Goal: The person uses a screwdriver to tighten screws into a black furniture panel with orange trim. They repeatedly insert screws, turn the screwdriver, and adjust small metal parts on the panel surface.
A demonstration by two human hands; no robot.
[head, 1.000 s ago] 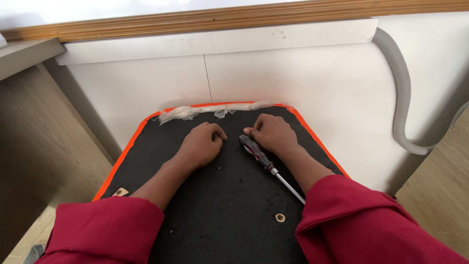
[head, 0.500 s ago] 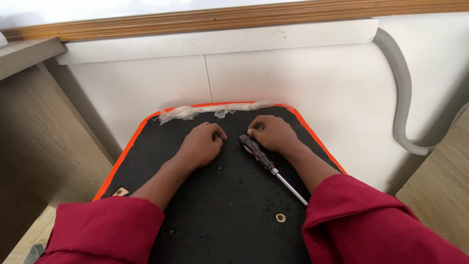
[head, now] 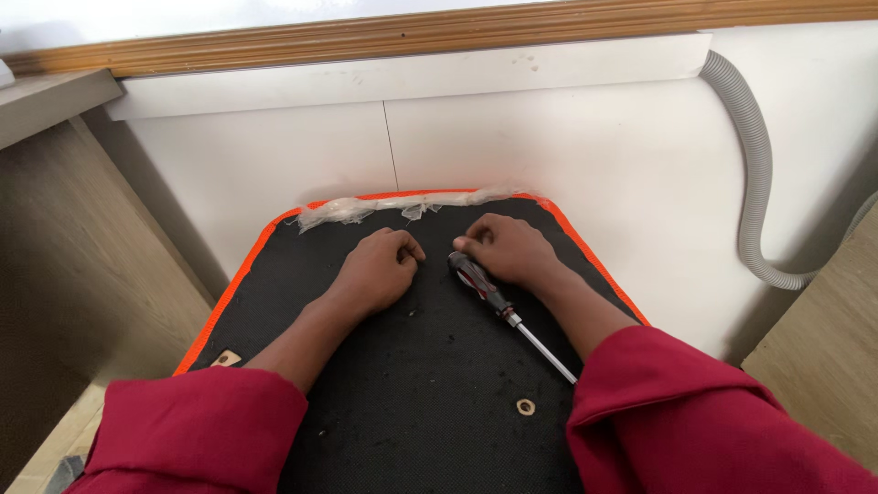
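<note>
A black panel with an orange rim (head: 240, 291) lies flat before me. My left hand (head: 377, 271) rests on it as a loose fist with nothing visible inside. My right hand (head: 508, 249) lies beside it, fingers curled, its fingertips touching the top of the handle of a black-and-red screwdriver (head: 498, 306) that lies on the panel with its shaft pointing toward me. Torn clear plastic wrap (head: 384, 207) runs along the panel's far edge. Both arms wear dark red sleeves.
A small round washer-like ring (head: 526, 407) lies on the panel near my right sleeve. A white wall panel (head: 512, 137) stands behind, with a grey corrugated hose (head: 754, 174) at right. Wooden cabinet sides flank left (head: 64, 256) and right (head: 823, 348).
My right hand has shifted slightly, its fingertips now at the screwdriver's handle end. The left hand and the screwdriver have barely moved.
</note>
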